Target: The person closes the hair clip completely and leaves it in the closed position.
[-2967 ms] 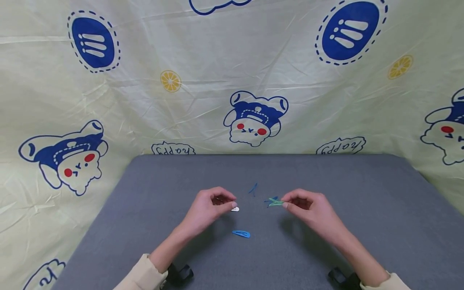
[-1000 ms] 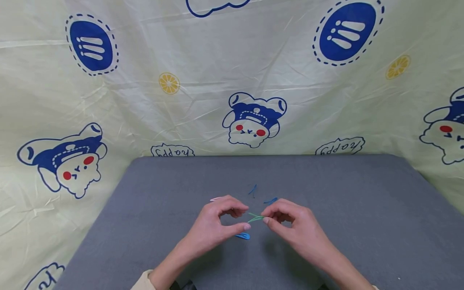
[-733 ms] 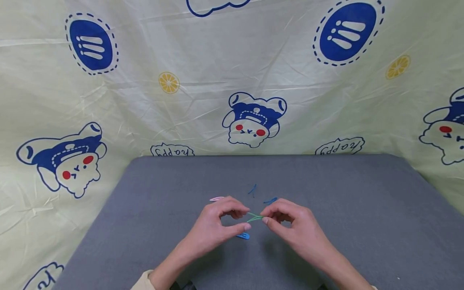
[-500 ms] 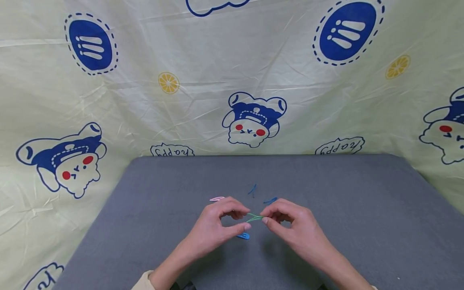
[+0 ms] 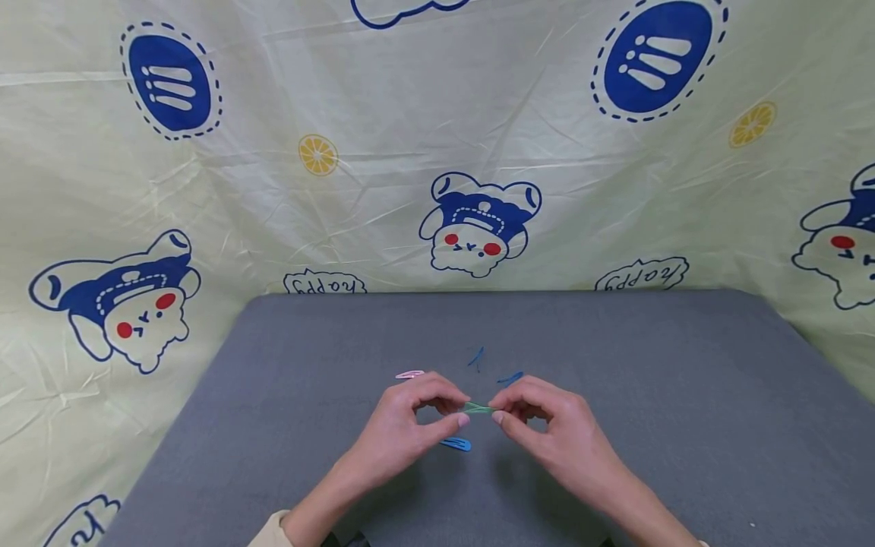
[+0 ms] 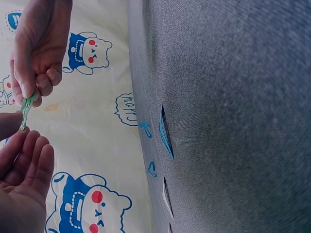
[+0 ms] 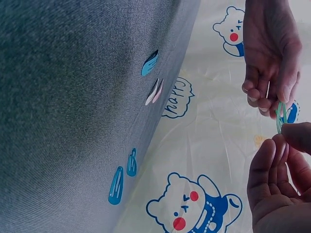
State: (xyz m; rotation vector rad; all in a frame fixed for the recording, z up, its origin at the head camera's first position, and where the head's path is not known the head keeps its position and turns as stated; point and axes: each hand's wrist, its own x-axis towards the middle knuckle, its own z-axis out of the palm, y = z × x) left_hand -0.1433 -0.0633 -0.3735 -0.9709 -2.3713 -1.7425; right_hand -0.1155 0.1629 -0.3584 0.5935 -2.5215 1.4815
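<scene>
A green snap hair clip (image 5: 478, 409) is held in the air between both hands. My left hand (image 5: 418, 414) pinches its left end between thumb and fingertips. At the other end, my right hand (image 5: 557, 425) pinches it too. In the left wrist view the green hair clip (image 6: 27, 110) stretches between the two sets of fingertips, and its two strips lie close together. A light blue hair clip (image 5: 458, 444) lies on the table just under my left thumb, partly covered. Behind my left hand a pink hair clip (image 5: 409, 374) shows.
Farther back on the grey table (image 5: 649, 365) are a dark blue clip (image 5: 476, 357) and another blue clip (image 5: 510, 377), beyond my right fingers. A white clip (image 7: 151, 94) shows in the right wrist view. A printed curtain (image 5: 383, 213) hangs behind the table.
My right hand brought the green hair clip leftward and nearer to my left hand. The clip's spread strips have since come together, with my left thumb and fingers drawing closer around them.
</scene>
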